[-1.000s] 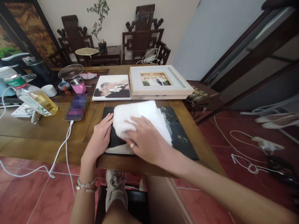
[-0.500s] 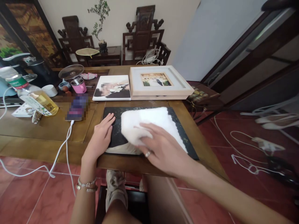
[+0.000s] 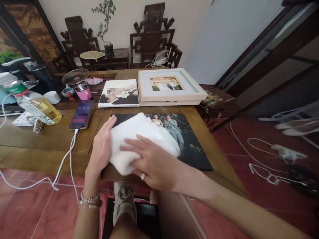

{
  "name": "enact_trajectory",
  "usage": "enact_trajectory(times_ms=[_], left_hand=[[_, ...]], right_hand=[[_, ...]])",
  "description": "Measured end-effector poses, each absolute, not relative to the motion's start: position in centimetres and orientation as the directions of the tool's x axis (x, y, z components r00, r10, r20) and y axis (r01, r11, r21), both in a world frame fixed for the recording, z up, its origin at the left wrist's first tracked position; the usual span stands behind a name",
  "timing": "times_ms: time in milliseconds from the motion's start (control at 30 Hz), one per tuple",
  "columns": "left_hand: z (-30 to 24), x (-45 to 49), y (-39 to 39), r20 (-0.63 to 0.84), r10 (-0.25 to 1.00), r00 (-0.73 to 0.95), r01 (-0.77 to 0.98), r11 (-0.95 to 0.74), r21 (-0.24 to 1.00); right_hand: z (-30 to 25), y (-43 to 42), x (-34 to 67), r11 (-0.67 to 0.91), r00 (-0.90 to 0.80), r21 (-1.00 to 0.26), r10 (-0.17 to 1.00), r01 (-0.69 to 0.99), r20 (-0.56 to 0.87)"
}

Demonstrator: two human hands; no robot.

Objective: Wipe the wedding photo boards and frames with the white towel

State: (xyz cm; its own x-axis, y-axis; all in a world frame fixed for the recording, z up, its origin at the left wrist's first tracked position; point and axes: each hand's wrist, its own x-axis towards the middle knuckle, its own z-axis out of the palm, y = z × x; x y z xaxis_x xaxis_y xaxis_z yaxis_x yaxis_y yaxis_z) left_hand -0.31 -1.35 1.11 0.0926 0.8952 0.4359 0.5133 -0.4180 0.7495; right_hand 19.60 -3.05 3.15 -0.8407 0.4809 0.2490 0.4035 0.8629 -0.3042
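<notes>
A dark photo panel, printed with two people in wedding clothes, lies flat at the table's front edge. Over its left part is spread a fluffy white cloth. My right hand presses down on this cloth and grips its near-left part, which is bunched under the fingers. A ring shows on that hand. At the panel's left edge rests my left hand, fingers stretched out and pointing away from me, right beside the cloth. The cloth covers the panel's left side.
Behind the panel are a small photo print and a pale framed picture. To the left lie a phone on a white cable, a tilted bottle, a pink mug and a white cup.
My right hand has slid the cloth leftward across the panel, uncovering the two printed figures. My left hand stays at the left edge, now turned more on its side.
</notes>
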Motion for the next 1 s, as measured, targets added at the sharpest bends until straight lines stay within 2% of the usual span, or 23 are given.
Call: enact_trajectory(times_ms=[100,167,267,500,733,867,1000], left_hand=[[1.0,-0.4,-1.3,0.411,0.906,0.106,0.512,-0.404,0.758],[1.0,-0.4,-1.2,0.399,0.909,0.124,0.539,-0.399,0.742],[0.9,-0.3,-1.1,0.380,0.911,0.163,0.607,-0.396,0.689],[0.4,-0.1,-0.5,0.358,0.903,0.239,0.681,-0.418,0.601],[0.0,-0.3,-0.2,0.373,0.893,0.254,0.682,-0.438,0.586],[0.0,-0.3,-0.2,0.374,0.891,0.257,0.685,-0.441,0.580],[0.3,-0.3,-0.3,0.362,0.891,0.274,0.676,-0.446,0.586]], right_hand=[[3.9,-4.4,20.9,0.888,-0.876,-0.337,0.407,0.313,0.258],[4.6,-5.2,22.2,0.878,-0.873,-0.372,0.410,0.300,0.265],[5.3,-5.7,24.3,0.853,-0.837,-0.384,0.472,0.354,0.276],[3.6,-2.1,26.1,0.735,-0.653,-0.289,0.678,0.613,0.338],[4.4,3.3,21.0,0.532,-0.494,-0.524,0.840,0.665,0.225],[5.4,5.3,16.9,0.526,-0.539,-0.685,0.811,0.503,0.226],[5.7,6.2,14.0,0.511,-0.563,-0.693,0.806,0.509,0.181]])
